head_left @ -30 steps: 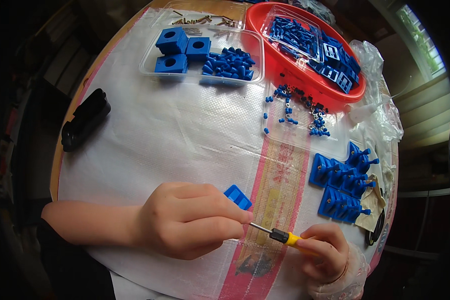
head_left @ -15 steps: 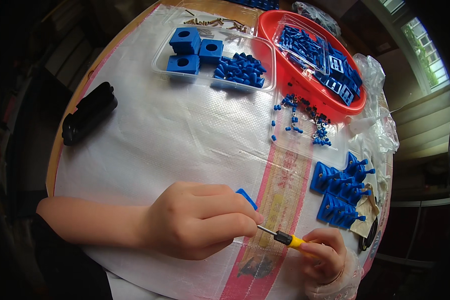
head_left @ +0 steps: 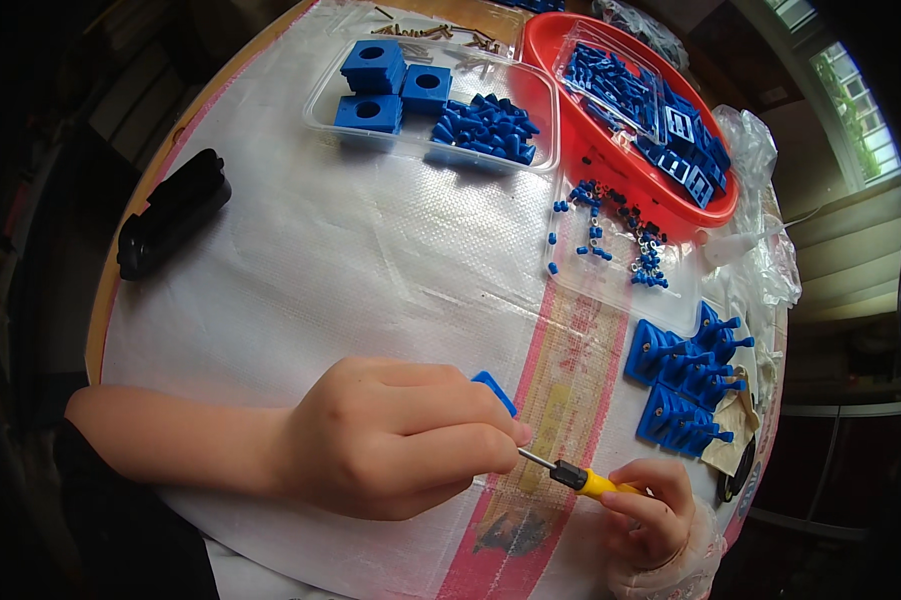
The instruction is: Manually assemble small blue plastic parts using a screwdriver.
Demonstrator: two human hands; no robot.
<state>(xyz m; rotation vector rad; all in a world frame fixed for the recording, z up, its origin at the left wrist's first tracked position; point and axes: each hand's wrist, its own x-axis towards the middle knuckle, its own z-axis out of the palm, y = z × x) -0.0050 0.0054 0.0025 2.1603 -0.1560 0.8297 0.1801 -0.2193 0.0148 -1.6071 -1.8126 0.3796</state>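
Note:
My left hand (head_left: 395, 440) is closed around a blue plastic part (head_left: 494, 391); only one edge of it shows beyond the knuckles. Its shape inside the fist is hidden. To the right, my right hand (head_left: 655, 510) grips the yellow handle of a screwdriver (head_left: 598, 485) between thumb and fingers. The metal shaft points left and its tip disappears at the left fingertips, so what it touches cannot be seen. Right of the hands lie several blue assembled pieces with protruding knobs (head_left: 682, 370), set in close rows.
A clear tray (head_left: 320, 125) holds blue square blocks with holes and small blue cones. Beside it stands a red basin (head_left: 715, 215) of blue parts. Tiny blue caps (head_left: 595, 225) lie on a clear lid. A black case (head_left: 175, 215) sits at left, brass screws (head_left: 420, 32) at the back.
Both hands keep almost the same place and grip. The right fingers have shifted slightly on the screwdriver handle. The whole view has moved a little.

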